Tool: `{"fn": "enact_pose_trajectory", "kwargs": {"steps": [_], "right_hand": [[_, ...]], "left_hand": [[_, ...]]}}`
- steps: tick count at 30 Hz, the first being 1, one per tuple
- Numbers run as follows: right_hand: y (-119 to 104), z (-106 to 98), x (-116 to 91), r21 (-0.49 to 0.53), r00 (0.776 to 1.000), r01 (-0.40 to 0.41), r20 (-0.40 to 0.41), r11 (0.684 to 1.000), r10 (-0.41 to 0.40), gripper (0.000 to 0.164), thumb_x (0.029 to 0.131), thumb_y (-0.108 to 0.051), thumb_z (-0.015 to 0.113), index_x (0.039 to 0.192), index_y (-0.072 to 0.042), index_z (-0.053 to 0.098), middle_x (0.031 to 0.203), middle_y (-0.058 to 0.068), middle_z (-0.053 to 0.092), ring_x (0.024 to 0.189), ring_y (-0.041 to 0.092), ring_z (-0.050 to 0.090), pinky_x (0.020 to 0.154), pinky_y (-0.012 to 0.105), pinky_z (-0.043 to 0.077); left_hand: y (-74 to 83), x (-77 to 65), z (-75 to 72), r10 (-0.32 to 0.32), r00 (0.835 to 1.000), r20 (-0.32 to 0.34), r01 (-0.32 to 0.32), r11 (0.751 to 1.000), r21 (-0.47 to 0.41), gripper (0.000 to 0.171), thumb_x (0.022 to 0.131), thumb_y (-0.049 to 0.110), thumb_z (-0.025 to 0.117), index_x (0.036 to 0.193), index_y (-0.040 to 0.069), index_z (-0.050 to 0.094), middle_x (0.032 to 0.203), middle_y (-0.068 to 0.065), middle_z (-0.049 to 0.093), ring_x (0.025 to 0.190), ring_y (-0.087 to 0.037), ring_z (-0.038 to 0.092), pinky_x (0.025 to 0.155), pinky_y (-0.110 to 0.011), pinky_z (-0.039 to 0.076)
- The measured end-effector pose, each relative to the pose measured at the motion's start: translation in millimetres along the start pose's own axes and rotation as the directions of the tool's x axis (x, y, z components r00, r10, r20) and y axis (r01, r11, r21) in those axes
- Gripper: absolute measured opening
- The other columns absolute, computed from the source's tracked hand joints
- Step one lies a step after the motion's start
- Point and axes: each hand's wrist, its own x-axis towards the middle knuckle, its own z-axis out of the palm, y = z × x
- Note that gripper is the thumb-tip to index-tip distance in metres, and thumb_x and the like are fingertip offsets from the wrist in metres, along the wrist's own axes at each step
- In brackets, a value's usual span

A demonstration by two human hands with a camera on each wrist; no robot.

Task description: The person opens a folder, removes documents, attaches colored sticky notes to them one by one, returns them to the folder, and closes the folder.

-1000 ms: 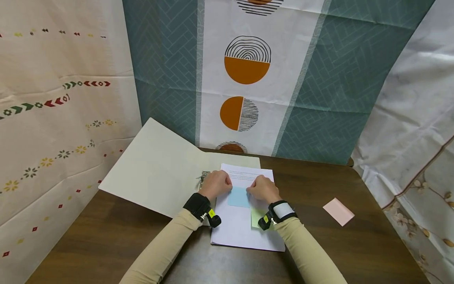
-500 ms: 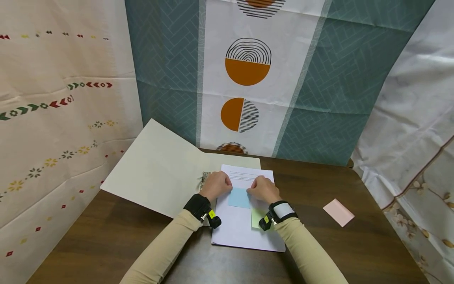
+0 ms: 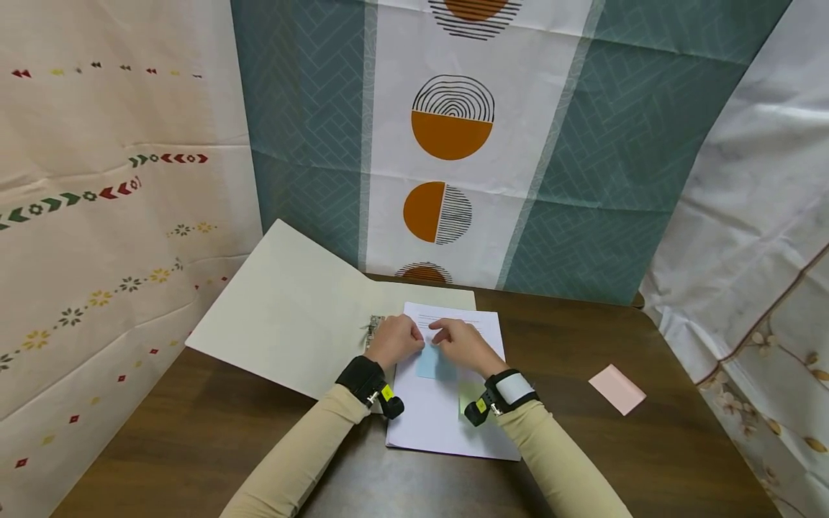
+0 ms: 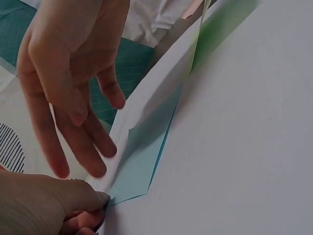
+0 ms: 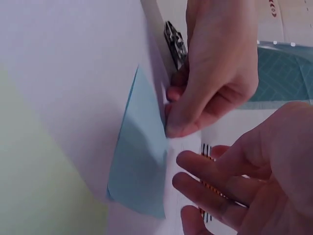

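Observation:
A blue sticky note (image 3: 429,365) lies on a stack of white paper (image 3: 424,424), its lower edge lifting slightly in the left wrist view. My left hand (image 3: 393,341) pinches the note's upper left corner between thumb and forefinger. Just over the note's top edge hovers my right hand (image 3: 465,345), fingers loosely spread and holding nothing in the right wrist view (image 5: 254,181). Lower on the sheet is a green sticky note (image 3: 468,397), partly hidden by the right wrist camera.
An open cream binder (image 3: 285,309) lies under and left of the stack, its metal clip (image 3: 373,327) beside my left hand. A pink sticky note (image 3: 617,389) rests on the brown table (image 3: 570,446) to the right. Patterned cloths hang around the table.
My right hand has let go of the blue note's upper right corner and moved left along its top edge, fingers loosening. The left hand keeps its pinch in place.

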Motion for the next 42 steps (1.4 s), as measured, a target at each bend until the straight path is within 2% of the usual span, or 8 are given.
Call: {"fn": "enact_pose_trajectory", "kwargs": {"steps": [1,5,10,18,25,30,33,42], "right_hand": [[-17.0,-2.2,-6.3,-0.009,0.999,-0.033,0.013,0.999,0.033,0.049,0.098,0.005,0.054,0.144,0.004,0.070,0.121,0.021,0.084,0.120,0.037,0.079,0.103,0.051,0.061],[-26.7,0.4,-10.9,-0.045,0.997,-0.069,0.029,0.997,0.071,0.050,0.099,0.006,0.052,0.146,0.004,0.070,0.126,0.020,0.084,0.131,0.038,0.076,0.113,0.054,0.058],[-18.8,-5.3,-14.3,-0.032,0.993,-0.116,0.021,0.993,0.117,0.050,0.098,0.006,0.053,0.144,0.003,0.071,0.127,0.020,0.084,0.134,0.039,0.074,0.113,0.055,0.056],[2.1,-19.2,-24.4,-0.021,0.986,-0.162,-0.038,0.987,0.161,0.047,0.098,0.006,0.051,0.137,0.003,0.076,0.120,0.017,0.086,0.128,0.037,0.075,0.099,0.043,0.055],[-5.4,-16.5,-22.9,-0.021,0.990,-0.141,-0.022,0.990,0.140,0.048,0.097,0.003,0.054,0.141,-0.001,0.074,0.124,0.020,0.085,0.124,0.037,0.078,0.102,0.050,0.059],[-16.5,-6.5,-19.2,-0.011,0.997,-0.070,0.027,0.998,0.070,0.051,0.098,0.004,0.053,0.146,-0.001,0.071,0.131,0.023,0.082,0.133,0.041,0.075,0.113,0.060,0.057],[-12.2,-1.4,-17.0,-0.029,0.999,-0.016,0.038,0.999,0.017,0.052,0.097,0.001,0.052,0.145,-0.002,0.071,0.131,0.021,0.082,0.132,0.038,0.075,0.112,0.057,0.058],[-3.9,-14.2,-24.8,-0.025,0.995,-0.096,0.023,0.995,0.097,0.041,0.098,0.003,0.055,0.133,0.000,0.076,0.127,0.019,0.084,0.130,0.039,0.076,0.113,0.058,0.057]], "left_hand": [[2.1,-1.8,-1.7,0.006,1.000,-0.002,-0.006,1.000,0.007,0.011,0.094,0.010,0.085,0.083,0.007,0.085,0.082,-0.005,0.083,0.076,-0.017,0.073,0.071,-0.029,0.054],[-0.5,-1.0,2.6,0.016,1.000,-0.002,-0.016,0.999,0.033,0.012,0.096,0.012,0.083,0.085,0.007,0.086,0.083,-0.005,0.084,0.076,-0.019,0.073,0.069,-0.030,0.054],[6.6,-4.4,-2.5,-0.026,0.999,0.022,0.026,0.999,0.020,0.012,0.098,0.012,0.085,0.087,0.007,0.087,0.085,-0.006,0.083,0.078,-0.018,0.070,0.072,-0.029,0.051],[10.0,-5.5,-5.7,-0.078,0.997,0.018,0.078,0.997,0.027,0.008,0.098,0.010,0.085,0.090,0.007,0.086,0.089,-0.007,0.083,0.082,-0.019,0.068,0.076,-0.030,0.049],[9.5,-7.6,-5.9,-0.050,0.999,0.014,0.050,0.999,0.008,0.010,0.096,0.011,0.086,0.087,0.007,0.086,0.086,-0.006,0.083,0.080,-0.018,0.068,0.075,-0.031,0.051],[-0.1,-1.5,-0.4,0.001,1.000,-0.003,-0.001,1.000,0.006,0.013,0.095,0.012,0.086,0.083,0.008,0.085,0.081,-0.005,0.082,0.076,-0.017,0.070,0.072,-0.031,0.052],[-8.0,4.8,6.2,0.011,1.000,-0.003,-0.011,1.000,0.010,0.013,0.095,0.015,0.087,0.083,0.009,0.086,0.081,-0.003,0.082,0.075,-0.016,0.070,0.071,-0.030,0.052],[5.6,-4.4,0.3,-0.037,0.999,0.007,0.037,0.999,0.013,0.009,0.096,0.011,0.086,0.089,0.007,0.086,0.087,-0.007,0.083,0.081,-0.019,0.070,0.075,-0.031,0.052]]}}
